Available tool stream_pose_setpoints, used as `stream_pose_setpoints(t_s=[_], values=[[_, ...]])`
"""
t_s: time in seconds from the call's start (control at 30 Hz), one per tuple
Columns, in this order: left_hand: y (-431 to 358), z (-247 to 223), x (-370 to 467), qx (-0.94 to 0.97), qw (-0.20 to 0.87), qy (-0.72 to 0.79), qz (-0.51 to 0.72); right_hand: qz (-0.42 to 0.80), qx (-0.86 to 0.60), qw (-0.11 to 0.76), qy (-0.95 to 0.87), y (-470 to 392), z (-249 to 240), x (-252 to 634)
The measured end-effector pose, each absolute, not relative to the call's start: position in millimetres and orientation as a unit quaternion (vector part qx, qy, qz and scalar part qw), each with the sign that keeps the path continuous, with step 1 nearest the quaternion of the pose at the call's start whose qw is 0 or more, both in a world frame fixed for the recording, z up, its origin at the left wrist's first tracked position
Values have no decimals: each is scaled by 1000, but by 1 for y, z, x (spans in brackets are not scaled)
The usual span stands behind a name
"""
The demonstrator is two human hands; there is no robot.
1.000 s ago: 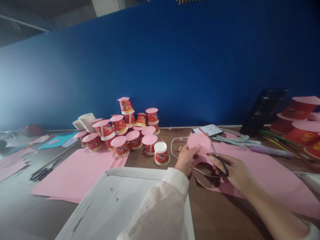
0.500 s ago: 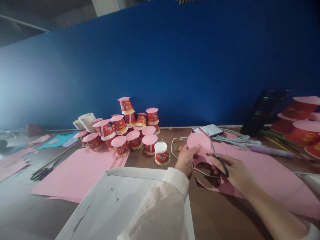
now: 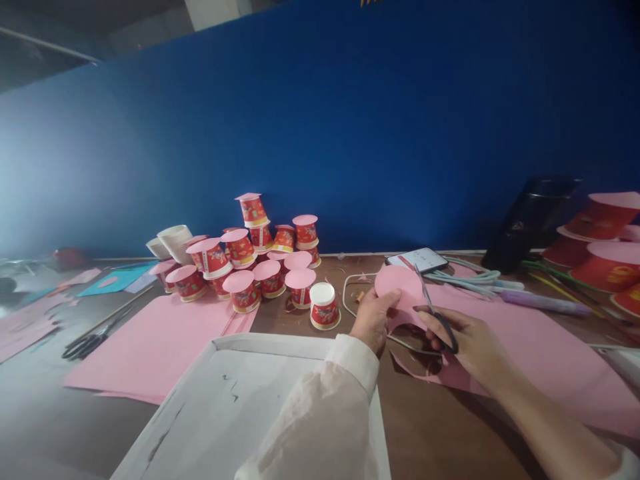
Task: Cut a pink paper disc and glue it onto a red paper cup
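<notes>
Pink paper (image 3: 399,283) is up off the table, rounded at its top edge, at the fingertips of the left hand (image 3: 371,321). Left thumb presses on its face, hand clamped on it. Scissors (image 3: 445,327) are at its right edge, blades pointing up and away from the person; right hand (image 3: 473,343) is closed around the handles.

Just behind the paper: phone (image 3: 426,259), lying flat, pale cable (image 3: 465,277) beside it. Big pink sheet (image 3: 545,360) runs off to the right.

Left of the hands: red cup (image 3: 325,312), upside down, white base up. Beyond it, a pile of red cups (image 3: 241,293) with pink discs on top, some stacked. White tray (image 3: 225,407) in front, partly under the left sleeve (image 3: 320,420).

Surface is a brown table (image 3: 425,433). Blue wall (image 3: 320,120) behind, dark bottle (image 3: 525,230) near it on the right.
</notes>
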State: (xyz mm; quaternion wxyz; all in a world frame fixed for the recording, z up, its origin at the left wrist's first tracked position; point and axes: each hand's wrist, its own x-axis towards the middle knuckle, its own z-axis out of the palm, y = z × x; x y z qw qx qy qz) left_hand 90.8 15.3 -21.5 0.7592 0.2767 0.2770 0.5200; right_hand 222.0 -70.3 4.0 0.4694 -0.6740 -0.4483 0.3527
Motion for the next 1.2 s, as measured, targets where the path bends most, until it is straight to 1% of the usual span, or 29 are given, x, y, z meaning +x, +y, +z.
stream_pose_setpoints(t_s=[0.2,0.43,0.63,0.8,1.07,1.2], values=[[14,-17,90,267,757,289,521,354,-670,473,-449,-70,4,222],[17,-17,88,254,753,295,530,388,-667,472,-427,-68,1,225],[20,-18,89,244,745,332,525,372,-669,466,-443,-70,5,223],[21,-19,89,250,742,331,526,388,-660,476,-432,-70,3,223],[23,-22,90,248,741,330,530,378,-659,478,-441,-70,4,223],[22,-21,90,244,741,331,531,377,-661,465,-452,-70,4,224]])
